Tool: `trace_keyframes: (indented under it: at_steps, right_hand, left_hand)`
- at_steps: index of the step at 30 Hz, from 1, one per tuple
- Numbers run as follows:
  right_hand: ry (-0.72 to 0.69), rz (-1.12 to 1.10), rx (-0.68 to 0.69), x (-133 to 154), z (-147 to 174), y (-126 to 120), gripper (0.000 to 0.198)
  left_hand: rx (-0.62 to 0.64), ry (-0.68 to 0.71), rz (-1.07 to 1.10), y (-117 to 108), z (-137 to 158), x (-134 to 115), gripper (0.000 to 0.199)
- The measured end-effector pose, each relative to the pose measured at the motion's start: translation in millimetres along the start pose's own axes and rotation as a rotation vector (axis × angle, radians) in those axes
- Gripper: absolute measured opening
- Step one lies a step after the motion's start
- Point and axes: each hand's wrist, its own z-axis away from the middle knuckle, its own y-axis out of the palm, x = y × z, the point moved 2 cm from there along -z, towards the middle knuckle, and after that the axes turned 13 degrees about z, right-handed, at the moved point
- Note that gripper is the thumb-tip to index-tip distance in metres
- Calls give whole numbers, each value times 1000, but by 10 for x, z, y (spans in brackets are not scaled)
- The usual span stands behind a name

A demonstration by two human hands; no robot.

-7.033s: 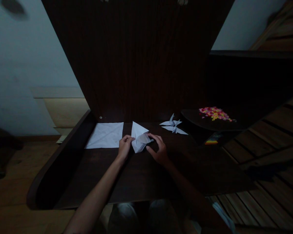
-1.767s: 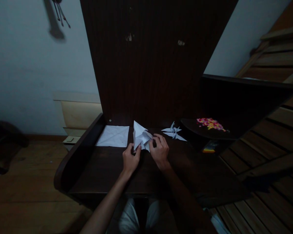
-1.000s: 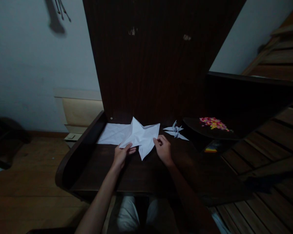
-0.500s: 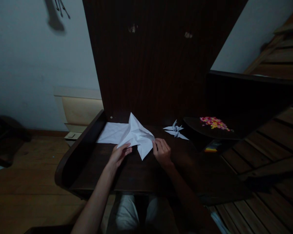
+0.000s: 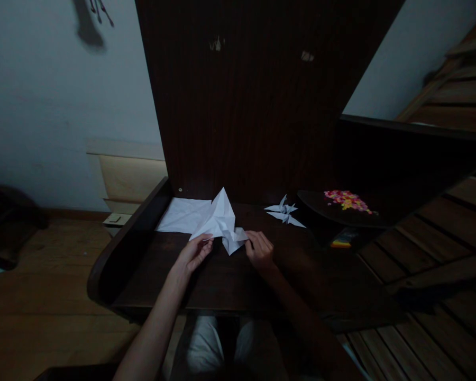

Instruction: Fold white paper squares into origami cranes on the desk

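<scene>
A creased sheet of white paper (image 5: 221, 217), partly folded with one point standing upward, is held between my two hands above the desk. My left hand (image 5: 196, 252) pinches its lower left corner, thumb on top. On the other side, my right hand (image 5: 259, 248) is closed on the right corner, which bends inward. Behind and left of it, a flat stack of white paper (image 5: 178, 214) lies on the desk, partly covered by the held sheet. To the right of my right hand rest folded paper cranes (image 5: 285, 210), close together.
The dark wooden desk (image 5: 214, 286) has a raised side panel (image 5: 122, 248) at left and a tall back board (image 5: 254, 106). At right, a shelf (image 5: 313, 203) bears a heap of small pink and yellow pieces (image 5: 347, 200). A yellow-and-red item (image 5: 341, 243) sits below it.
My right hand has drawn the right corner of the sheet slightly down and inward, so the paper looks narrower and more folded. My left hand keeps its hold almost in place.
</scene>
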Motion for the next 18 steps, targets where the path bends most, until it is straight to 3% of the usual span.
trace_keyframes:
  at_steps: [3,5,7,10,14,18]
  right_hand:
    - [253,-163,-6,132,18,41,11]
    - [519,-279,1,194,39,97,27]
    - [672,-353,34,231,52,164,39]
    - [805,-408,48,224,61,248,48]
    - [959,-633,130,219,65,332,34]
    - [983,-721,136,260,33,340,28]
  left_hand:
    - [-18,-14,-3,11,-26,70,17]
    - [-20,10,-3,18,-37,111,16]
    - [-10,39,-4,22,-38,139,15]
    - [18,92,-7,27,-24,154,13]
    - [65,173,-22,30,-19,161,15]
    - [65,253,-20,18,-66,191,23]
